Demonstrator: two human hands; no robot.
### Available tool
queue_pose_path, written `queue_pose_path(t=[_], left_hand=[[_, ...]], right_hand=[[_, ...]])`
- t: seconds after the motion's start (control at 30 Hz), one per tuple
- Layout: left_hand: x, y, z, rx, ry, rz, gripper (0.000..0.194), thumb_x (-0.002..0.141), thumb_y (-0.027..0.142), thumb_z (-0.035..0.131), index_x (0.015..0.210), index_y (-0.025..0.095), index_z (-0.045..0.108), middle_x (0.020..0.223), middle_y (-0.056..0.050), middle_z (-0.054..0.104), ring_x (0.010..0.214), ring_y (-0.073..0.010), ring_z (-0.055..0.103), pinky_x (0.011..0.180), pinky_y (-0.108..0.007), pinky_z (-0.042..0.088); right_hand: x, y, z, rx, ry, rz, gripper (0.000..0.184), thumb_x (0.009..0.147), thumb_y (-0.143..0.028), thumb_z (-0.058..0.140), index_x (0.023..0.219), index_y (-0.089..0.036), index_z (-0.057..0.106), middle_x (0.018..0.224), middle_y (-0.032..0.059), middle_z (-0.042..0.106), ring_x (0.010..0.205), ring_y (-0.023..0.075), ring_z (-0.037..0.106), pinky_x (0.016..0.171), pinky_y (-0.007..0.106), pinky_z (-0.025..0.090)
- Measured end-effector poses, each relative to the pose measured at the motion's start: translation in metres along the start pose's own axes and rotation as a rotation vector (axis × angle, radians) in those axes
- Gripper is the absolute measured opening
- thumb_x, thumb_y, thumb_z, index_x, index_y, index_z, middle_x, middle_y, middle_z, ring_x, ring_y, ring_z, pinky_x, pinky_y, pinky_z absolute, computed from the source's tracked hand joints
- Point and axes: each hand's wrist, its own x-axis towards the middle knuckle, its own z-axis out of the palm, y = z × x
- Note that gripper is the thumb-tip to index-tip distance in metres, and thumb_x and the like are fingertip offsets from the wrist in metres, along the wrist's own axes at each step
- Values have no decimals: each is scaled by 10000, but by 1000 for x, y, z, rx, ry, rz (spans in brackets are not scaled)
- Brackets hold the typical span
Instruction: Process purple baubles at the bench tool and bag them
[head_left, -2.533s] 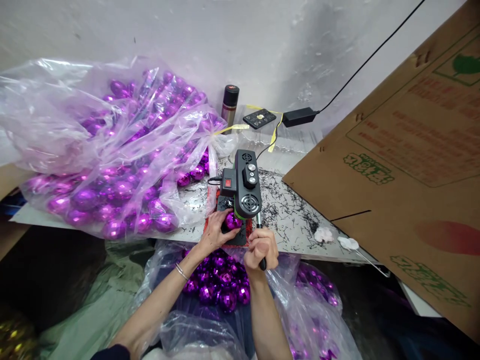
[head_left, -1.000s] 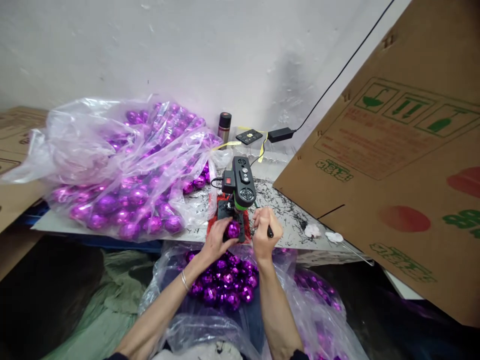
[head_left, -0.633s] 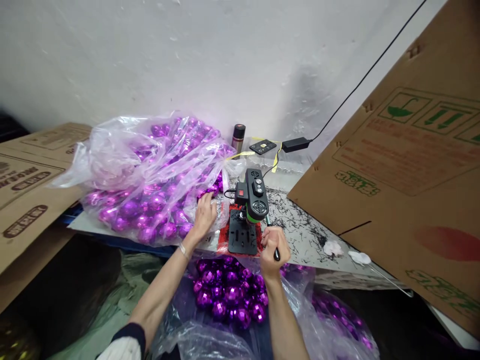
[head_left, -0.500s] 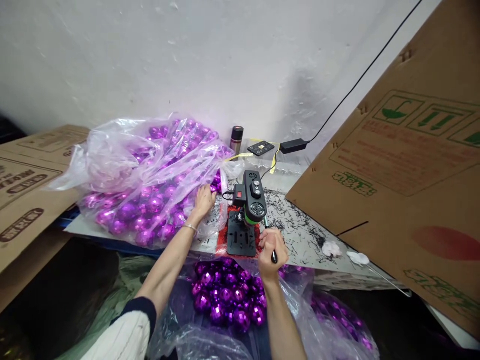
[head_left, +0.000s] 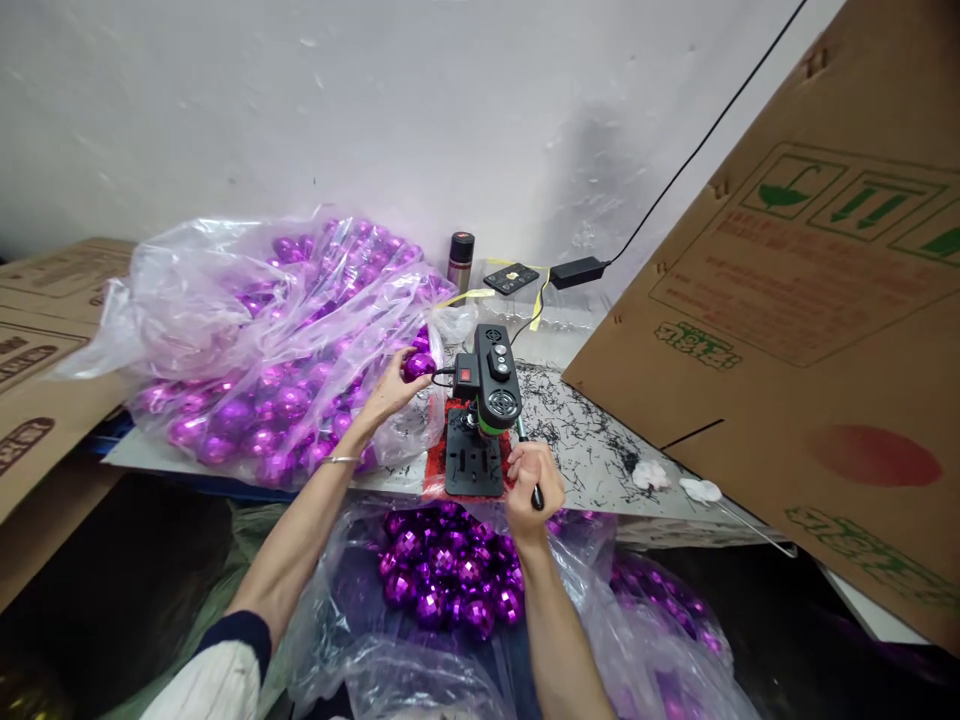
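A purple ball [head_left: 417,364] is pinched in the fingers of the left hand [head_left: 391,383], held just at the mouth of the large clear bag [head_left: 247,330] of purple balls that lies on the table [head_left: 600,470]. The ball is lifted off the table surface and sits just left of the small black press machine [head_left: 487,385], close to its red switch. The right hand [head_left: 531,480] is closed around the black lever handle [head_left: 535,494] of the machine, at the table's near edge. The machine's black base plate [head_left: 472,463] is seen bare, resting on a red mat. Black shavings [head_left: 577,425] are scattered over the table to the right of the machine. A second open bag of faceted purple balls [head_left: 450,575] is placed below the table edge, between the 2 forearms. Behind the machine, a dark bottle [head_left: 460,260], a flat black device [head_left: 511,278] and a power adapter [head_left: 577,271] with its cable are set near the wall. A large cardboard box [head_left: 795,330] is leaned over the table on the right, and 2 white scraps [head_left: 651,475] are left near it.
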Motion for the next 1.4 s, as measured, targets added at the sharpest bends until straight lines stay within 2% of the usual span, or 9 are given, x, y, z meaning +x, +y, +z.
queue_pose_path(t=[0.1, 0.2, 0.33, 0.43, 0.57, 0.8, 0.97, 1.23, 1.4], left_hand=[[-40, 4, -3, -461, -97, -137, 638, 878, 463, 748, 1429, 202, 558, 1258, -113, 725, 990, -244, 752, 924, -467, 667], [-82, 3, 7, -696, -187, -274, 510, 889, 478, 718, 1311, 205, 634, 1164, -92, 768, 897, -215, 760, 885, -430, 685], [-119, -9, 34, -778, -244, -424, 372, 868, 507, 739, 1083, 208, 681, 985, -72, 775, 791, -190, 729, 822, -380, 674], [-130, -18, 56, -700, -223, -461, 447, 856, 563, 769, 1109, 208, 668, 904, -50, 748, 695, -174, 690, 721, -360, 642], [-127, -22, 76, -362, -134, -269, 634, 817, 564, 841, 1286, 215, 594, 1004, -48, 763, 810, -204, 745, 787, -373, 635], [-120, -21, 85, 118, -131, 191, 528, 860, 398, 818, 1317, 208, 633, 1252, -122, 755, 1185, -318, 747, 1061, -479, 602], [-114, -21, 91, 202, -144, 260, 540, 850, 357, 829, 1337, 203, 653, 1175, -110, 761, 1135, -325, 754, 1023, -476, 621], [-95, -11, 79, 218, -313, 262, 475, 851, 407, 848, 1257, 195, 724, 1137, -102, 769, 1071, -326, 753, 1002, -452, 609], [-100, -13, 96, 231, -248, 280, 521, 870, 424, 856, 1317, 204, 706, 1199, -115, 746, 1154, -338, 724, 1046, -477, 576]], right_hand=[[2, -3, 0, 6, 8, 52, 386, 1081, -155, 460, 707, -235, 504, 671, -22, 562, 660, 136, 582, 617, 308, 433], [6, -5, 0, -5, 8, 108, 398, 1091, -197, 463, 697, -239, 502, 671, -17, 562, 656, 140, 576, 622, 320, 435], [12, -9, -2, 3, 4, 112, 410, 1096, -210, 467, 688, -237, 509, 667, -16, 570, 660, 137, 582, 630, 316, 447], [17, -11, -2, 4, 2, 124, 418, 1097, -224, 475, 680, -238, 511, 650, -20, 554, 654, 138, 581, 630, 314, 457], [20, -13, -2, -19, -7, 133, 423, 1100, -250, 474, 679, -241, 514, 626, -24, 520, 648, 146, 576, 633, 322, 467], [16, -11, -5, -20, -32, 103, 364, 1087, -204, 478, 736, -230, 568, 688, -15, 578, 683, 140, 597, 653, 310, 474], [15, -11, -5, -35, -34, 102, 359, 1083, -209, 476, 741, -230, 581, 693, -8, 589, 680, 148, 603, 646, 316, 482], [13, -11, -8, -53, -56, 96, 371, 1089, -203, 460, 727, -236, 536, 693, -9, 575, 681, 144, 588, 643, 319, 455], [13, -10, -9, -26, -56, 93, 347, 1082, -164, 469, 749, -234, 541, 710, -14, 588, 692, 138, 595, 655, 309, 452]])
